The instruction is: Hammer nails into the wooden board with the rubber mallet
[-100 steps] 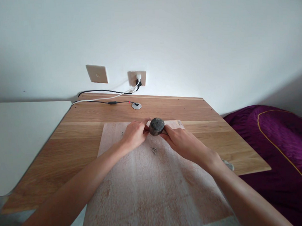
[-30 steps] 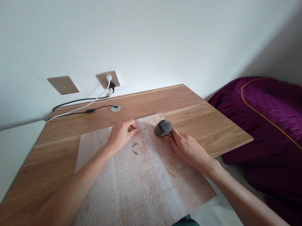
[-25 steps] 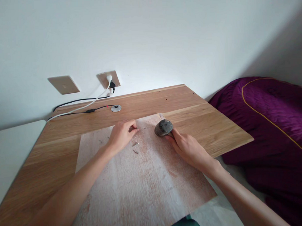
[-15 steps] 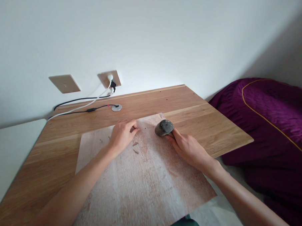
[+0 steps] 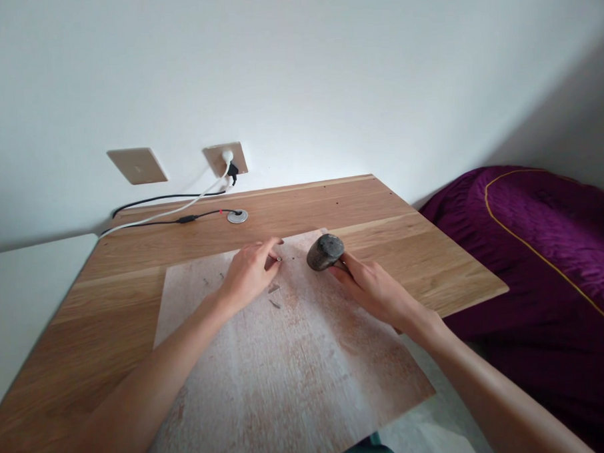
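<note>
A mallet with a dark, scuffed head (image 5: 325, 251) is gripped in my right hand (image 5: 372, 283), fingers wrapped round its short visible handle. The head is held just above a pale, wood-patterned board (image 5: 268, 375). My left hand (image 5: 250, 269) rests at the board's far part, index finger raised and thumb apart from it. Right at its fingertips is a small round piece (image 5: 279, 259), perhaps a nail head. Small dark dots (image 5: 293, 258) show to its right. Below the left hand lie thin grey slivers (image 5: 275, 304), too small to name.
Under the board is a wooden desktop (image 5: 383, 243) with a round cable grommet (image 5: 237, 216). Black and white cables (image 5: 181, 206) run to a wall socket (image 5: 226, 158). A white surface (image 5: 34, 285) adjoins on the left; purple fabric (image 5: 557, 229) is on the right.
My left index finger has lifted away from the thumb, uncovering the small round piece. The mallet head has shifted slightly up and left. The view has moved slightly.
</note>
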`<state>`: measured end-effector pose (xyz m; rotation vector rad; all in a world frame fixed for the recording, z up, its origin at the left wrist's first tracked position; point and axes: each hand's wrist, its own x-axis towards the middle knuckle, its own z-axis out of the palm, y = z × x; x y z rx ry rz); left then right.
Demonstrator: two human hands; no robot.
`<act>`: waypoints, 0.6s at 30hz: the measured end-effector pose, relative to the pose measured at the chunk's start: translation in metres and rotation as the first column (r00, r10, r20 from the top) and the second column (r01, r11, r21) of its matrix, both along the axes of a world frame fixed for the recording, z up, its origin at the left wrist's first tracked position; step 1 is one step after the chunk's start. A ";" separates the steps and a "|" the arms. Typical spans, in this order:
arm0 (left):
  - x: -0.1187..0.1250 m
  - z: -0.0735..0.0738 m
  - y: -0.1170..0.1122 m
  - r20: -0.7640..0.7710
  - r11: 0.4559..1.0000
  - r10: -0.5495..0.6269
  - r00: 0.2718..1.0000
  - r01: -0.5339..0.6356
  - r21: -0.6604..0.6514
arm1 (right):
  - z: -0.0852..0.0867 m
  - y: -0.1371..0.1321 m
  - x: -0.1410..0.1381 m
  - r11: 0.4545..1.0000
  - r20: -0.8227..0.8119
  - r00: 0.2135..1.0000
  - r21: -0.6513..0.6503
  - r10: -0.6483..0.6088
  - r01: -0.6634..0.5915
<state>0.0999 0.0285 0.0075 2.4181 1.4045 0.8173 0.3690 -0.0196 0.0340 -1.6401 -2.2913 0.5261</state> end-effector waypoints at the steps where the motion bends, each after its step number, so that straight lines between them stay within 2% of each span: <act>1: 0.000 0.000 0.000 0.002 1.000 0.007 1.000 -0.007 0.009 | 0.006 0.003 -0.006 1.000 -0.001 1.000 -0.004 0.011 -0.011; 4: 0.000 -0.002 0.000 0.018 0.999 0.039 0.999 -0.039 0.031 | 0.021 0.013 -0.025 0.999 0.007 0.999 0.001 0.040 -0.040; 7: 0.001 -0.005 0.002 0.027 0.998 0.062 0.998 -0.063 0.007 | 0.030 0.022 -0.041 0.995 0.016 0.996 0.051 0.086 -0.087; 13: 0.001 -0.001 0.000 0.026 0.996 0.071 0.997 -0.070 -0.048 | 0.030 0.026 -0.050 0.983 0.105 0.978 0.024 0.177 -0.181; 18: 0.001 0.000 -0.002 0.041 0.996 0.087 0.995 -0.086 -0.029 | 0.034 0.023 -0.054 0.991 0.146 0.982 0.039 0.123 -0.130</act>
